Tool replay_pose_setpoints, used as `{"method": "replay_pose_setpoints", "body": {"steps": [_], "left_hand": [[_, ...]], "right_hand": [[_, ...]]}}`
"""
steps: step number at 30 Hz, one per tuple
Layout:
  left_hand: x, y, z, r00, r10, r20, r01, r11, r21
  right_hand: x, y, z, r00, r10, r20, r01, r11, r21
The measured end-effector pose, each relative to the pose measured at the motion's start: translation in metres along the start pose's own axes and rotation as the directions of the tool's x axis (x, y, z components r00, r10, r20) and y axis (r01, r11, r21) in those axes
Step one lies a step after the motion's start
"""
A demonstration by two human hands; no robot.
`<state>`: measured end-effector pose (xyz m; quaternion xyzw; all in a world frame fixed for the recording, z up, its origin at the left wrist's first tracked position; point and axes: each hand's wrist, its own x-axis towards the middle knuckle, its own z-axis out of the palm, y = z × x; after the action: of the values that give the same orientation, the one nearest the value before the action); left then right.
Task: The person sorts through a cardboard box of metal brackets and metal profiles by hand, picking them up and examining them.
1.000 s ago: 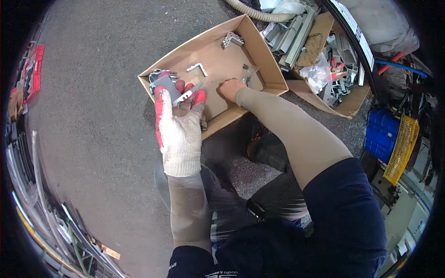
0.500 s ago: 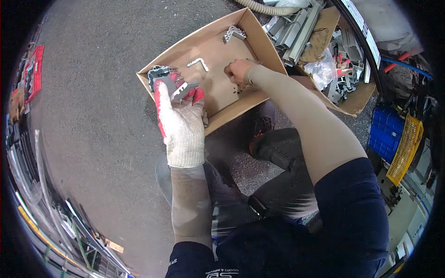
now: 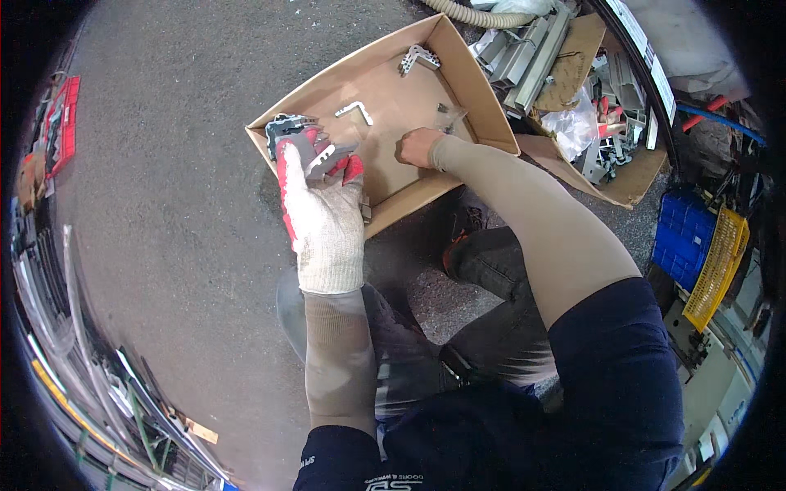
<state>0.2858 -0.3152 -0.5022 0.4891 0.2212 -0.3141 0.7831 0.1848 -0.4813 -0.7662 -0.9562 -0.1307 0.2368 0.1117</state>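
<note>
My left hand (image 3: 330, 221), in a white knit glove with red coating, is closed around a grey metal corner bracket (image 3: 321, 161) at the left end of a shallow cardboard box (image 3: 389, 195). Dark metal fittings (image 3: 288, 125) lie in the box corner just beyond it. My bare right hand (image 3: 419, 148) is down at the box floor with its fingers curled in; whatever they hold is hidden. A small clear plastic bag (image 3: 451, 119) with dark bits lies past its knuckles. Between the hands and the far wall rests a thin L-shaped bracket (image 3: 355, 113).
More metal brackets (image 3: 419, 59) sit in the far right corner of the box. Beside it, an open carton (image 3: 629, 190) holds metal offcuts and plastic, near aluminium profiles (image 3: 536, 61). A blue crate (image 3: 684, 233) and yellow basket (image 3: 716, 266) stand at right; long bars (image 3: 78, 327) lie at left.
My right hand has come nearer to me and covers the spot where small dark pieces lay. The clear bag beyond it now shows. My left hand keeps its hold on the bracket.
</note>
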Motion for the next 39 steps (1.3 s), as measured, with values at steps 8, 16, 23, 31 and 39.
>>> {"method": "replay_pose_setpoints", "body": {"steps": [8,16,23,31,39], "left_hand": [[-0.001,-0.003,0.001,1.0,-0.012,0.026,0.012,1.0,-0.009],[0.002,0.005,-0.009,1.0,0.015,0.0,-0.015,1.0,-0.008],[0.001,-0.006,0.007,0.999,-0.039,0.036,0.041,0.996,-0.074],[0.012,0.0,0.011,0.967,-0.031,0.253,0.078,0.981,-0.179],[0.002,-0.001,0.023,0.975,-0.074,0.208,0.114,0.975,-0.189]], "right_hand": [[-0.007,0.003,0.012,0.999,-0.043,0.021,0.044,0.999,-0.026],[-0.003,0.001,-0.047,0.971,0.237,0.027,-0.235,0.934,0.267],[-0.034,0.054,-0.116,0.886,0.448,-0.119,-0.249,0.676,0.693],[-0.101,-0.049,-0.262,0.905,0.384,-0.182,0.162,0.084,0.983],[-0.124,-0.106,-0.275,0.88,0.426,-0.21,0.028,0.395,0.918]]}}
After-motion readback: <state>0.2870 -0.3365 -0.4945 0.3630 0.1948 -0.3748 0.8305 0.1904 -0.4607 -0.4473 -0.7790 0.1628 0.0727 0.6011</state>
